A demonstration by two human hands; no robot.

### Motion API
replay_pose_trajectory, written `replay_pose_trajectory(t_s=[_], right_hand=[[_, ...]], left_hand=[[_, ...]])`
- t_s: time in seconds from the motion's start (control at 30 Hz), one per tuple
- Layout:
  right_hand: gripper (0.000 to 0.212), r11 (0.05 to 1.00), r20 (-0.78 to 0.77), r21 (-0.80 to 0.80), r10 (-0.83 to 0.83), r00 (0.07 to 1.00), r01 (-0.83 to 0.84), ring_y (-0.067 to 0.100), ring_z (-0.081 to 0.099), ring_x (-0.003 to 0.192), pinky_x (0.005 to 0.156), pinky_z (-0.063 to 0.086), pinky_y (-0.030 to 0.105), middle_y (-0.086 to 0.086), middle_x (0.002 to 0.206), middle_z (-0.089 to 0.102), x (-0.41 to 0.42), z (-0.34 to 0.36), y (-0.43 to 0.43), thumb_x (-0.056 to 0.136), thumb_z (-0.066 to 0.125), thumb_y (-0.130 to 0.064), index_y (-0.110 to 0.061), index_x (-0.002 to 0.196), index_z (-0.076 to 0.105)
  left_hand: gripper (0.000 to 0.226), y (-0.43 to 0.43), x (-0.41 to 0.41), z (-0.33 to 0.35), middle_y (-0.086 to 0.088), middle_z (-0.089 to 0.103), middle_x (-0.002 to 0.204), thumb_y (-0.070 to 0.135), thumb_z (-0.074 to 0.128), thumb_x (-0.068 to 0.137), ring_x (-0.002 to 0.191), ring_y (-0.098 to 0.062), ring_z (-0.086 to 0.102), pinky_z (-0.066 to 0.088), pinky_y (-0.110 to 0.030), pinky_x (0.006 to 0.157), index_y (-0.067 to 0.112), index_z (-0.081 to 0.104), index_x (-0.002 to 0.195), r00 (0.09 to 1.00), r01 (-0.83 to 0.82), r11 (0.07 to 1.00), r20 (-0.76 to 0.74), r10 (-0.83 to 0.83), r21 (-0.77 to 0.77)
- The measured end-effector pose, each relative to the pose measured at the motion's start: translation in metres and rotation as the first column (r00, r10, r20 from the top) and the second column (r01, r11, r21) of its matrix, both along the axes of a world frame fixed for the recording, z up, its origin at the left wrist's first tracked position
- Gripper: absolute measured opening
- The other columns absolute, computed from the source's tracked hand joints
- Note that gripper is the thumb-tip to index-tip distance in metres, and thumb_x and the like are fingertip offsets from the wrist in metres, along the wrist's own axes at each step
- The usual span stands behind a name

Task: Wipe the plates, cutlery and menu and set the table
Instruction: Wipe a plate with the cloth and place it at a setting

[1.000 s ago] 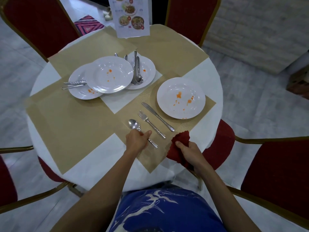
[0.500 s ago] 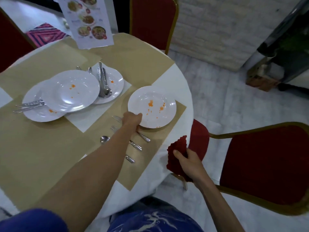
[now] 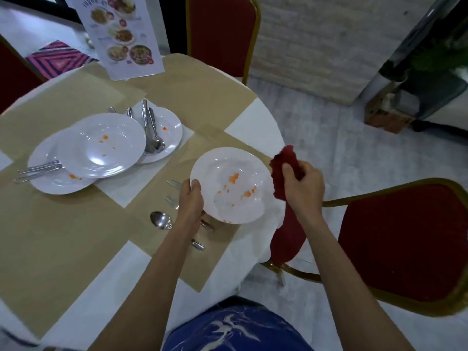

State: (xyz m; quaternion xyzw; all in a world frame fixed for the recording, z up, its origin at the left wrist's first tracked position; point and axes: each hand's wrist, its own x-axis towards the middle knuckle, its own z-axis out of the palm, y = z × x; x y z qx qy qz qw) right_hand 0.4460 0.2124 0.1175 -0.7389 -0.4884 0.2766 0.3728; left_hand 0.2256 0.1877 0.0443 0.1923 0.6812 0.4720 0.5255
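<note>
Gripping the stained plate (image 3: 231,184) by its rim, the left hand (image 3: 190,201) tilts it; the right hand (image 3: 302,188) clutches a red cloth (image 3: 285,163).

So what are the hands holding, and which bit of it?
The left hand holds the stained white plate by its left rim, thumb on top. The right hand holds the red cloth, bunched around its middle.

Soft, even indoor light, only faint shadows. Small glare spots on the top plate (image 3: 101,145); the menu (image 3: 121,34) behind it is blurry, and the edges bend fisheye-style.
</note>
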Motion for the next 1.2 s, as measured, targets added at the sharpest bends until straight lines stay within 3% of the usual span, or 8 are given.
replay_pose_trajectory(t_s=[0.2,0.33,0.4,0.57,0.73,0.9,1.07,1.2], right_hand=[[0.033,0.898,0.297,-0.164,0.44,0.848,-0.408,0.034,0.059,0.109,0.093,0.044,0.043,0.011,0.115,0.069,-0.099,-0.038,-0.023,0.104,0.047,-0.03,-0.014,0.111,0.075],[0.033,0.676,0.269,-0.08,0.722,0.638,-0.732,0.025,0.056,0.102,0.086,0.047,0.038,0.002,0.112,0.07,-0.131,-0.028,-0.098,0.102,0.049,-0.029,-0.018,0.118,0.075],[0.03,0.621,0.403,-0.077,0.735,0.545,-0.78,0.025,0.059,0.1,0.081,0.043,0.037,-0.002,0.106,0.073,-0.115,-0.03,-0.109,0.095,0.057,-0.027,-0.02,0.115,0.078],[0.027,0.822,0.624,-0.137,0.505,0.597,-0.553,0.033,0.062,0.105,0.084,0.045,0.044,0.006,0.109,0.072,-0.118,-0.025,-0.081,0.091,0.058,-0.012,-0.011,0.111,0.076],[0.061,0.46,0.422,-0.141,0.829,0.367,-0.877,0.031,0.055,0.13,0.112,0.044,0.043,0.016,0.138,0.062,-0.167,-0.006,-0.116,0.097,0.034,-0.036,0.0,0.139,0.059],[0.061,0.729,0.501,-0.372,0.679,0.537,-0.574,0.029,0.01,0.159,0.13,0.009,0.039,0.014,0.171,0.019,-0.148,-0.016,-0.097,0.108,0.018,-0.032,-0.002,0.161,0.021],[0.06,0.599,0.319,-0.242,0.792,0.52,-0.764,0.02,0.028,0.154,0.126,0.011,0.026,0.007,0.166,0.034,-0.178,0.0,-0.168,0.107,0.02,-0.036,-0.009,0.159,0.035],[0.064,0.709,0.359,-0.106,0.681,0.638,-0.697,0.02,0.008,0.16,0.13,0.01,0.039,0.007,0.172,0.016,-0.198,-0.003,-0.138,0.106,0.032,-0.033,-0.009,0.164,0.019]], left_hand=[[0.053,-0.038,0.011,0.024,0.0,0.059,0.135,0.059,0.03,0.098,0.125,-0.022,0.055,0.043,-0.049,0.109,0.028,0.054,0.134,0.998,0.006,1.0,-0.057,-0.006,-0.014],[0.041,-0.047,-0.031,0.046,0.002,0.069,0.108,0.056,0.033,0.1,0.107,-0.02,0.063,0.049,-0.048,0.103,0.031,0.065,0.103,0.979,-0.15,0.988,-0.136,0.155,0.048],[0.039,-0.054,-0.054,0.048,0.007,0.068,0.113,0.055,0.034,0.1,0.111,-0.017,0.063,0.049,-0.046,0.105,0.034,0.066,0.111,0.973,-0.188,0.978,-0.12,0.198,0.085],[0.05,-0.07,-0.064,0.06,0.001,0.064,0.13,0.05,0.031,0.104,0.121,-0.018,0.06,0.047,-0.044,0.108,0.022,0.058,0.134,0.975,-0.205,0.975,-0.073,0.212,0.086],[0.043,-0.079,-0.069,0.071,0.002,0.064,0.101,0.043,0.032,0.106,0.102,-0.019,0.059,0.047,-0.033,0.092,0.013,0.062,0.109,0.975,-0.156,0.983,-0.144,0.169,0.1],[0.03,-0.079,-0.089,0.093,0.017,0.057,0.087,0.042,0.035,0.107,0.081,0.003,0.052,0.039,-0.024,0.083,0.032,0.056,0.087,0.966,-0.096,0.979,-0.222,0.136,0.18],[0.031,-0.084,-0.097,0.089,0.02,0.063,0.09,0.045,0.035,0.106,0.091,0.002,0.058,0.044,-0.029,0.092,0.037,0.058,0.087,0.975,-0.073,0.974,-0.192,0.116,0.215],[0.041,-0.098,-0.078,0.078,0.002,0.071,0.103,0.046,0.034,0.105,0.101,-0.014,0.065,0.051,-0.041,0.1,0.02,0.066,0.105,0.987,0.017,0.976,-0.16,0.018,0.219]])
